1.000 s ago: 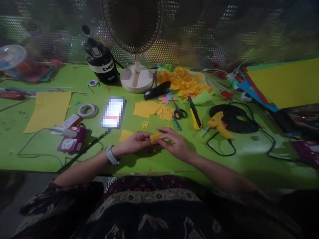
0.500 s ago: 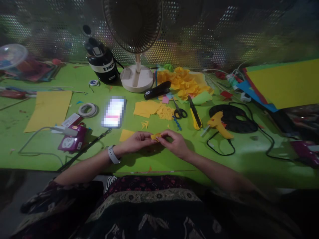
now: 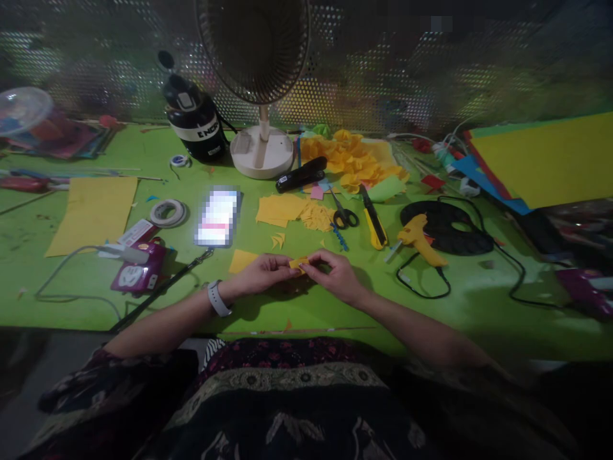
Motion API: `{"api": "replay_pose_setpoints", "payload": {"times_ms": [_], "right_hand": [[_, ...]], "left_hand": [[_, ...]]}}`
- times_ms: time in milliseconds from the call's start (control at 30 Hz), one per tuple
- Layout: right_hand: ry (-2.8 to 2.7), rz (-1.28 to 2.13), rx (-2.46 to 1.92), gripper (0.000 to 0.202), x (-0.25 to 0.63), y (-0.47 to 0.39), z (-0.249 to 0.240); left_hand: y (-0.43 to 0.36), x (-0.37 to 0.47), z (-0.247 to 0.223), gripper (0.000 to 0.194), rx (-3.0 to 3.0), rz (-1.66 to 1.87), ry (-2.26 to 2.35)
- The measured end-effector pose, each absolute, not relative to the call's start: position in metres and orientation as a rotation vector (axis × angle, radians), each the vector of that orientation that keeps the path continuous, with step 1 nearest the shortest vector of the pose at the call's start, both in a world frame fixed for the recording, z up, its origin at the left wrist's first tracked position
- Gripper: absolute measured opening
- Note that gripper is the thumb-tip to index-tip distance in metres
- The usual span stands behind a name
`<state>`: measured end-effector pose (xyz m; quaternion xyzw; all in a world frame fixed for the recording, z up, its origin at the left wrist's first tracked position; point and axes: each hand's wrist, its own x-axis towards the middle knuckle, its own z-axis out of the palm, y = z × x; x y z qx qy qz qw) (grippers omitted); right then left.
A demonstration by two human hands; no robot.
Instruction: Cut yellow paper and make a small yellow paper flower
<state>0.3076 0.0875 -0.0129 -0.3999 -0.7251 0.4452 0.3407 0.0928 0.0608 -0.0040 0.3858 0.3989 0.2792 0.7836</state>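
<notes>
Between my two hands, close to the front of the green table, is a small piece of orange-yellow paper (image 3: 299,262). My left hand (image 3: 266,271), below a pale watch strap, pinches its left side. The fingers of my right hand (image 3: 334,276) are closed on its right side. Part of the paper is hidden behind my fingertips. A flat yellow paper piece (image 3: 242,260) lies beside my left hand, and thin curved paper scraps (image 3: 278,241) lie just beyond. Farther off are a stack of yellow paper pieces (image 3: 278,209) and a heap of small cut paper shapes (image 3: 317,216).
Scissors (image 3: 345,218), a yellow utility knife (image 3: 374,223) and a glue gun (image 3: 421,239) with its cord lie to the right. A phone (image 3: 218,217), tape roll (image 3: 167,213) and purple power socket (image 3: 138,271) are left. A stapler (image 3: 301,174), fan (image 3: 262,153) and bottle (image 3: 198,131) stand behind.
My hands keep nearly the same pose around the small paper piece. The whole view has shifted very slightly; nothing on the table has visibly moved.
</notes>
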Motion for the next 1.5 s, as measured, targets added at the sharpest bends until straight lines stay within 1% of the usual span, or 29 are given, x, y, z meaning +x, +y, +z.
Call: {"api": "replay_pose_setpoints", "payload": {"times_ms": [133, 333, 533, 633, 733, 833, 1000, 1233, 1333, 1433, 1500], "right_hand": [[-1.881, 1.190, -1.048, 0.021, 0.308, 0.088, -0.013], [-1.854, 1.235, -1.064, 0.022, 0.307, 0.087, -0.014], [-1.670, 1.449, -1.155, 0.034, 0.309, 0.088, -0.004], [-1.672, 1.571, -1.169, 0.038, 0.309, 0.089, -0.001], [-1.714, 1.615, -1.128, 0.040, 0.308, 0.089, -0.003], [-1.730, 1.582, -1.084, 0.039, 0.306, 0.088, -0.006], [-1.807, 1.442, -1.067, 0.034, 0.304, 0.085, -0.005], [-1.894, 1.244, -1.011, 0.034, 0.304, 0.082, -0.006], [-1.916, 1.163, -0.962, 0.032, 0.305, 0.080, -0.006], [-1.922, 1.155, -0.963, 0.030, 0.305, 0.080, -0.004], [-1.922, 1.229, -1.003, 0.030, 0.306, 0.081, -0.003]], "left_hand": [[0.061, 0.093, -0.003, 0.031, 0.813, 0.600, 0.854], [0.061, 0.093, -0.003, 0.036, 0.781, 0.596, 0.852], [0.060, 0.090, -0.007, 0.039, 0.831, 0.593, 0.865], [0.060, 0.090, -0.008, 0.039, 0.844, 0.572, 0.857], [0.059, 0.090, -0.007, 0.041, 0.858, 0.558, 0.850], [0.059, 0.092, -0.003, 0.042, 0.833, 0.567, 0.845], [0.060, 0.094, 0.002, 0.036, 0.803, 0.567, 0.876], [0.061, 0.093, -0.006, 0.045, 0.888, 0.528, 0.906], [0.061, 0.092, -0.008, 0.045, 0.933, 0.530, 0.878], [0.060, 0.092, -0.009, 0.041, 1.065, 0.548, 0.896], [0.059, 0.091, -0.008, 0.039, 1.162, 0.573, 0.927]]}}
